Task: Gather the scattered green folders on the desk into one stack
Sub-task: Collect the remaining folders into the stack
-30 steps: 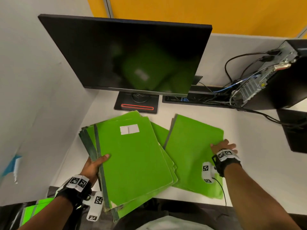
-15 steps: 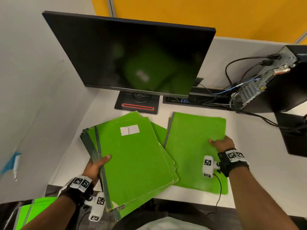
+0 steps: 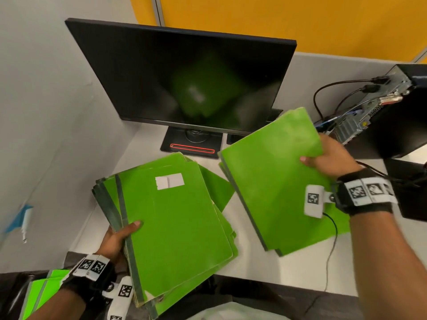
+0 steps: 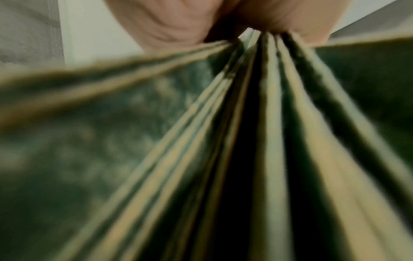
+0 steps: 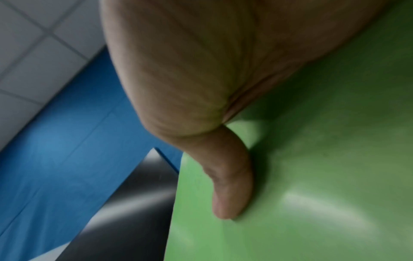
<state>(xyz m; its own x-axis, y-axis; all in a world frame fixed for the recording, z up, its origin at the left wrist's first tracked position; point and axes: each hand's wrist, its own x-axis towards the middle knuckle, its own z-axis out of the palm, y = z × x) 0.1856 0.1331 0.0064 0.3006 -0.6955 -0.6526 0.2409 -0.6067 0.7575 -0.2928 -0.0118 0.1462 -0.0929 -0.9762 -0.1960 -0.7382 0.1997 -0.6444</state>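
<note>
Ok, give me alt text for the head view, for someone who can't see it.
The right hand lifts a few green folders off the white desk, while the left hand grips the bigger folder stack. A dark monitor stands behind.

Black wristbands (image 3: 362,192), white coded tags, thin cable (image 3: 331,248).

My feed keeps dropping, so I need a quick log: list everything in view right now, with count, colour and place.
folder pile: several, exact count unclear, green, desk left, top one bears a white label
lifted folders: two or more, green, raised at right
more folders: count unclear, green, below desk edge, bottom left
monitor: one, black, desk rear
computer case: one, black, cabled, far right
desk: one, white
partition: one, yellow, behind
left hand: grips the pile's left edge
right hand: grips the lifted folders' right edge, thumb on top
</note>
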